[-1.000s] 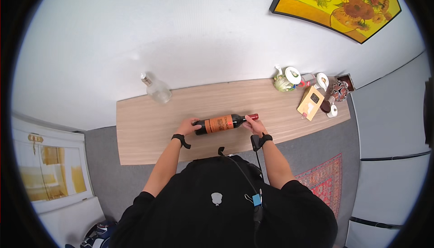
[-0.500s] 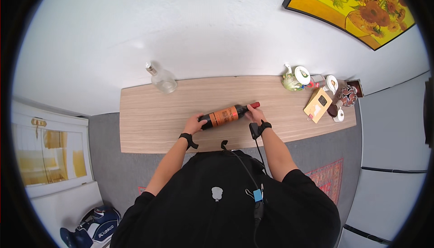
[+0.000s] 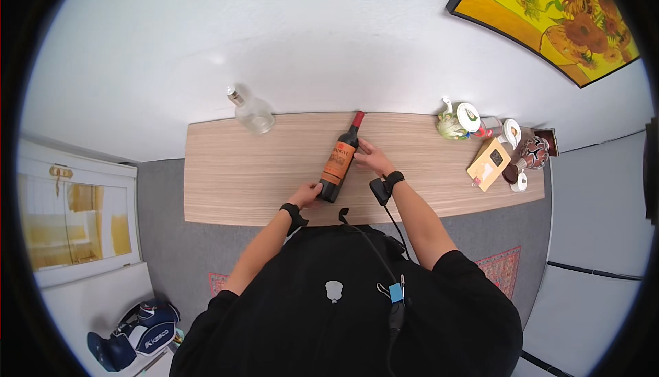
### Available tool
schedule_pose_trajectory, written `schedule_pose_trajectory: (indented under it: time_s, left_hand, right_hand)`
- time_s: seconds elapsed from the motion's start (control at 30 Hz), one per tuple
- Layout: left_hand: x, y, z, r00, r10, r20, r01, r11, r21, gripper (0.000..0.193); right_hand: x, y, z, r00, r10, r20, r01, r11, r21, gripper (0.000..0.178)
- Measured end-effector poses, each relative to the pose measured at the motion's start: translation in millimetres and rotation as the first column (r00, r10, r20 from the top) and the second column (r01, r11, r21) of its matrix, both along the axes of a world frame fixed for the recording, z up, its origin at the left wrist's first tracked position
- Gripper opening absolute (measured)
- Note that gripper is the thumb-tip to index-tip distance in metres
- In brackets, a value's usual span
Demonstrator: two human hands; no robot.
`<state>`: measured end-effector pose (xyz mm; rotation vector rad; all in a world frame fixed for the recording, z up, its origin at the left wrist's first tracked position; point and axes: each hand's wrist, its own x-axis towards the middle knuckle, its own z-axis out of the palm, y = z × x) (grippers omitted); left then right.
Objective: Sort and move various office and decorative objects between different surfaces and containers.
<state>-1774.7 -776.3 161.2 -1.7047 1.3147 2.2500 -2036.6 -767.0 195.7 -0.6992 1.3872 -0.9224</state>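
A dark wine bottle (image 3: 338,162) with an orange label and a red-capped neck is at the middle of the wooden table (image 3: 233,185). Its neck points away from me and slightly right; I cannot tell whether it lies flat or is tilted. My left hand (image 3: 306,194) holds its base, fingers partly hidden. Beside the bottle's shoulder is my right hand (image 3: 374,158), its fingers stretched and apart at the glass. Both wrists wear black straps, and a small black device (image 3: 379,191) sits at the right one.
A clear glass bottle (image 3: 255,115) stands at the back left by the wall. Crowding the right end are a cabbage-patterned teapot (image 3: 453,124), a beige packet (image 3: 488,165), a patterned vase (image 3: 533,152) and white lidded pieces. A sunflower painting (image 3: 556,20) hangs above.
The wine bottle has turned from pointing right to pointing mostly away from me. My right hand has moved left and away from me, off the neck; my left hand stays at the base.
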Motion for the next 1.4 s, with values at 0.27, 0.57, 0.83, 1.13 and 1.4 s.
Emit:
schedule_pose_trajectory:
  time_s: [0.27, 0.57, 0.83, 1.13, 1.4]
  left_hand:
    - [-21.6, 10.1, 17.8, 0.985, -0.166, 0.044, 0.164, 0.985, 0.052, 0.047]
    - [-23.4, 14.2, 26.7, 0.973, -0.231, -0.027, 0.231, 0.973, 0.007, 0.061]
    - [-0.3, 2.0, 41.9, 0.985, -0.121, -0.12, 0.137, 0.981, 0.134, 0.08]
    - [60.0, -130.7, 46.0, 0.781, 0.616, 0.104, -0.189, 0.392, -0.9, 0.086]
    - [48.2, -175.9, 94.4, 0.74, 0.673, 0.011, -0.256, 0.297, -0.92, 0.082]
  right_hand:
    - [-0.3, -25.7, -18.3, 0.989, 0.104, 0.104, -0.105, 0.994, 0.009, 0.06]
    - [1.0, -27.3, -30.5, 0.994, 0.101, -0.047, -0.103, 0.993, -0.052, 0.058]
    - [-1.2, 20.9, -31.6, 0.992, 0.122, -0.039, -0.113, 0.979, 0.17, 0.062]
    - [14.0, 43.3, -9.0, 0.946, 0.215, -0.242, -0.19, 0.974, 0.123, 0.073]
    - [7.6, 54.1, -15.0, 0.955, 0.167, -0.245, -0.146, 0.984, 0.099, 0.083]
